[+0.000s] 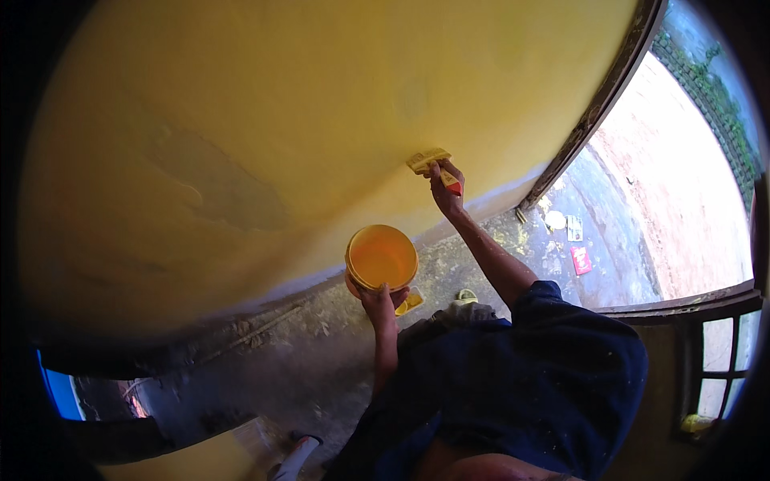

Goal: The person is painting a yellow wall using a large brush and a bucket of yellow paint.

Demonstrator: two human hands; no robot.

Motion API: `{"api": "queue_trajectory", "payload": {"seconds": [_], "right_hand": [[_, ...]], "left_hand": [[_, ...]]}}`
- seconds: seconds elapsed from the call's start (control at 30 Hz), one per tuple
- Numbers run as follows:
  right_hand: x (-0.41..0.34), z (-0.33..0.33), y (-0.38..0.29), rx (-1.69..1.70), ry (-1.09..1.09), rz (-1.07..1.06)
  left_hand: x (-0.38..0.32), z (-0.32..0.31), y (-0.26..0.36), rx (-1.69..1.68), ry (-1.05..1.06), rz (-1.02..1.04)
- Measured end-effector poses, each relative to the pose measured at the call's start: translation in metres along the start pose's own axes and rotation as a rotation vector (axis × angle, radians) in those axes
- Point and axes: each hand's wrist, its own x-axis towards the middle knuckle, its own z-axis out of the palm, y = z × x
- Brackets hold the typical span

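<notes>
My right hand (pixel 447 183) grips a wide flat paintbrush (pixel 429 159) by its handle, which has a red end. The yellow-coated bristles are at the yellow wall (pixel 337 120); whether they press on it I cannot tell. With its thumb at the rim, my left hand (pixel 381 303) holds a round plastic bucket (pixel 382 255), its mouth towards me. The bucket's inside looks orange-yellow. Darker, uneven patches (pixel 210 180) mark the wall to the left of the brush, and a pale strip runs along its foot.
A doorway with a dark frame (pixel 580 129) opens on the right. On the stained floor (pixel 325 355) stands a yellow-smeared container (pixel 410 300) below the bucket. Outside lie a white round thing (pixel 554 220) and a red packet (pixel 581 260). Another person's leg (pixel 299 458) shows at the bottom.
</notes>
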Motion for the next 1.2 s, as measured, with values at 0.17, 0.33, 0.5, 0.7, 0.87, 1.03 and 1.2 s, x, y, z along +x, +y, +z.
{"api": "queue_trajectory", "payload": {"seconds": [0.17,0.33,0.5,0.7,0.87,1.03,1.2], "right_hand": [[0.117,0.011,-0.223,0.204,0.13,-0.442],[0.174,-0.01,-0.29,0.213,0.192,-0.667],[0.091,0.006,-0.096,0.12,0.221,-0.391],[-0.015,-0.018,0.074,0.006,0.012,0.147],[0.058,0.017,-0.069,0.1,-0.013,-0.045],[0.142,0.022,-0.28,0.178,0.19,-0.646],[0.128,0.05,-0.216,0.19,0.188,-0.618]], "left_hand": [[0.011,-0.014,-0.015,-0.022,-0.044,-0.041],[0.004,0.0,-0.01,0.027,-0.067,-0.039],[0.012,-0.013,-0.032,0.042,-0.092,0.041],[0.018,-0.015,-0.043,-0.028,-0.099,-0.098],[0.004,-0.012,-0.022,0.014,-0.001,-0.024],[0.009,-0.013,-0.021,0.031,-0.065,-0.081],[0.004,-0.009,-0.013,0.032,-0.039,-0.067]]}}
